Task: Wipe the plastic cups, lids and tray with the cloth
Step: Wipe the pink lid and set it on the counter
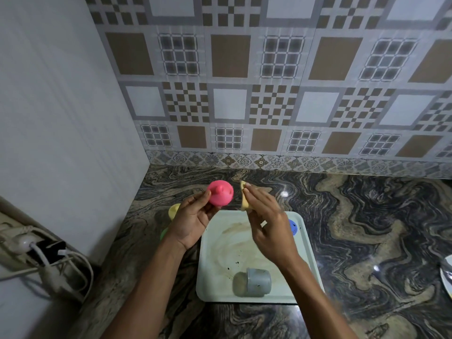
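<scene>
While the left hand grips a pink lid, the right hand pinches the cloth beside it

Raised above the far end of the tray, the pink lid sits in the left hand's curled fingers, thumb against its left side, its knobbed dome turned toward the camera. Just to its right, the right hand pinches a small folded yellow cloth between thumb and fingertips; a narrow gap shows between cloth and lid. That hand is slightly blurred, so the exact lie of its fingers is hard to make out.

Below both hands lies the pale tray, flat on the counter, its floor streaked with brownish smears and a few dark specks. A grey cup lies on its side near the tray's near edge, mouth toward the left. At the far right corner a blue piece peeks out from behind the right hand. It is too hidden to say whether it is a cup or a lid.

Left of the tray, partly hidden by the left hand and wrist, stand a yellow piece and, nearer, a green one — only slivers show.

The counter is dark swirled stone and meets a patterned tile wall. A power strip with plugs and white cables sits at the far left, and the rim of a plate shows at the right edge
</scene>
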